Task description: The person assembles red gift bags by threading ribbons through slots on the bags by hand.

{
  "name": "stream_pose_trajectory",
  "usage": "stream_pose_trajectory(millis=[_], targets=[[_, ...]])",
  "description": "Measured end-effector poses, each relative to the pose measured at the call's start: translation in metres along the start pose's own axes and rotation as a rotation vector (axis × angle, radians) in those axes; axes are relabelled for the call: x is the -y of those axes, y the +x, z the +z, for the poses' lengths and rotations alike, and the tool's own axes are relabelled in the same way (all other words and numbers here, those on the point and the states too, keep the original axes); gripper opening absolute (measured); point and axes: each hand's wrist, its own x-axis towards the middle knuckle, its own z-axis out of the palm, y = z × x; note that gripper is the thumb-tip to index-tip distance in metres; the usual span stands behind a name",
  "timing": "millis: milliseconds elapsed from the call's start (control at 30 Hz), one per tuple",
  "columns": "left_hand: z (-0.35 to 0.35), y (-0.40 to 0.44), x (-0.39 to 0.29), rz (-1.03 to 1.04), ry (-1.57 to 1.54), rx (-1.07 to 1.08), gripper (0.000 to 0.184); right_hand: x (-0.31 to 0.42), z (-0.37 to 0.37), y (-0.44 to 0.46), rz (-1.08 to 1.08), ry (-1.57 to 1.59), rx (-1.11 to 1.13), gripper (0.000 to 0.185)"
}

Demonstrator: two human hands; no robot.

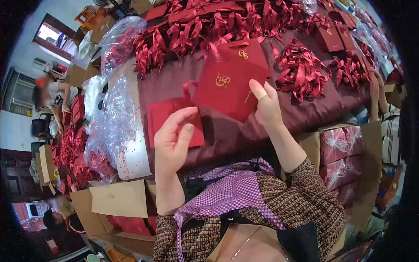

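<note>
My right hand (267,102) grips a red gift bag (224,87) by its right edge, thumb on top. The bag carries a gold letter emblem and is held at a tilt above the cloth. Another red piece with a gold emblem (242,53) lies just behind it, partly covered. My left hand (171,142) is open, thumb apart from the fingers, and nothing is in it. It is over a flat red bag (196,131) that lies on the dark red cloth (235,142), partly hidden by the hand.
Stacked red bags with ribbons (209,26) line the table's back. A loose ribbon pile (302,70) lies to the right. Clear plastic wrap (118,113) covers the left side. Cardboard boxes (118,198) stand near me, one holding wrapped red packs (340,153). Other people work nearby.
</note>
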Motion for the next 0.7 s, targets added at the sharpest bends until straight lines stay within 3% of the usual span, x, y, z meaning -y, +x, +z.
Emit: stream_pose_trajectory(millis=[33, 100, 200, 267, 400, 433, 533, 667, 700], targets=[[0.003, 0.002, -0.003, 0.03, 0.034, 0.009, 0.026, 0.0, 0.003, -0.001, 0.106, 0.213, 0.004, 0.026], [0.009, 0.006, -0.006, 0.053, 0.124, -0.03, 0.024, -0.006, 0.0, -0.004, 0.172, 0.168, 0.022, 0.029], [0.011, 0.019, 0.0, 0.198, 0.559, -0.186, 0.019, -0.013, 0.002, -0.014, 0.259, 0.173, 0.104, 0.032], [0.012, 0.026, 0.011, 0.2, 0.618, -0.265, 0.017, -0.02, 0.002, -0.019, 0.255, 0.184, 0.142, 0.033], [0.011, 0.027, 0.026, 0.063, 0.637, -0.234, 0.017, -0.028, 0.003, -0.029, 0.264, 0.198, 0.223, 0.033], [0.012, 0.025, 0.029, 0.058, 0.686, -0.246, 0.018, -0.03, 0.003, -0.032, 0.351, 0.269, 0.219, 0.033], [0.007, 0.02, 0.049, -0.124, 0.524, -0.29, 0.026, -0.035, 0.002, -0.038, 0.383, 0.271, 0.264, 0.033], [0.003, 0.012, 0.053, -0.265, 0.337, -0.295, 0.018, -0.038, -0.01, -0.041, 0.304, -0.057, 0.387, 0.037], [0.002, 0.013, 0.049, -0.277, 0.343, -0.258, 0.017, -0.033, -0.009, -0.041, 0.171, -0.143, 0.406, 0.039]])
